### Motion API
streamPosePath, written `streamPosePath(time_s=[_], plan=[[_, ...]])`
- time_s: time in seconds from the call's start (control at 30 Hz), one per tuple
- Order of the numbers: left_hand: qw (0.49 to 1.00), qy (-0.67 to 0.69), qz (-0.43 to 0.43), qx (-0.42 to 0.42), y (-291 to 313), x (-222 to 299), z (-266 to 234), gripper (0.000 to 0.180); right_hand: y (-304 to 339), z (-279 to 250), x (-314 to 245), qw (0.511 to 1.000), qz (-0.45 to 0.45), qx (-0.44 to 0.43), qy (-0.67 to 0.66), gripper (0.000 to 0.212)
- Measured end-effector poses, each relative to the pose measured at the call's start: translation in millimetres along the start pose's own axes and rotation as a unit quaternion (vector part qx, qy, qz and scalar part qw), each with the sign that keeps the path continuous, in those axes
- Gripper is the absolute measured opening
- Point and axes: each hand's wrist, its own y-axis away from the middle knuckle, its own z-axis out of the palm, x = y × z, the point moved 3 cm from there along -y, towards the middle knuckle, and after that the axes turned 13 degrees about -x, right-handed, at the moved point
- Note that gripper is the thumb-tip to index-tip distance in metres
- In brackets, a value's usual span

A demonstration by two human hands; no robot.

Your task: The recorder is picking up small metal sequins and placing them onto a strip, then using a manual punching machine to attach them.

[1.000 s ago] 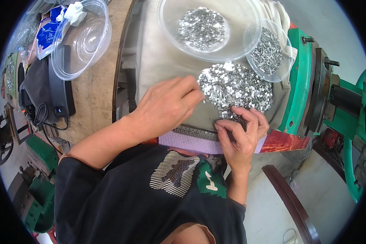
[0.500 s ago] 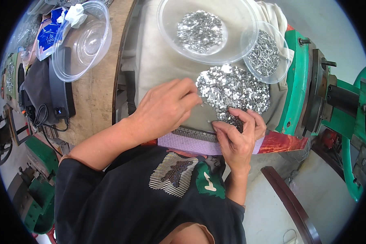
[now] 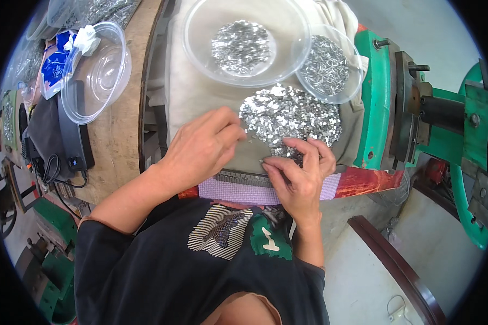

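Pile of silvery flakes (image 3: 293,115), right of curled left hand (image 3: 205,145), pinch unclear, beyond loosely spread right hand (image 3: 300,176)

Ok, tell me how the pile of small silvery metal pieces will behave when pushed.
The pile of small silvery metal pieces would probably spread rather than move as one, since its pieces lie loose. Many look flat and angular, so they should slide more than roll.
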Motion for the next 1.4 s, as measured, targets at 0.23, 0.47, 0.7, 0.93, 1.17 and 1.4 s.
streamPosePath(time_s=[0.23, 0.47, 0.7, 0.93, 1.17, 1.4], plan=[[1.000, -0.004, -0.008, -0.010, 0, 1, 0, 0.021, -3, 1, -4, 1.000, -0.004, 0.005, -0.001, 0.011], [1.000, -0.012, 0.008, -0.004, -2, 5, 2, 0.021, -5, 0, -6, 1.000, -0.010, 0.011, 0.001, 0.016], [1.000, -0.019, 0.017, -0.002, -5, 9, 6, 0.016, -5, -3, -4, 1.000, -0.004, 0.007, -0.003, 0.018], [0.999, -0.031, 0.020, -0.008, -7, 9, 7, 0.019, -9, 2, -8, 1.000, -0.019, -0.004, 0.013, 0.011], [1.000, -0.018, 0.020, 0.002, -6, 8, 8, 0.017, 1, -3, -6, 0.999, -0.028, 0.003, 0.023, 0.010], [1.000, -0.009, 0.028, -0.002, -7, 6, 11, 0.017, 26, -5, -9, 0.999, -0.011, -0.039, -0.013, 0.014]])
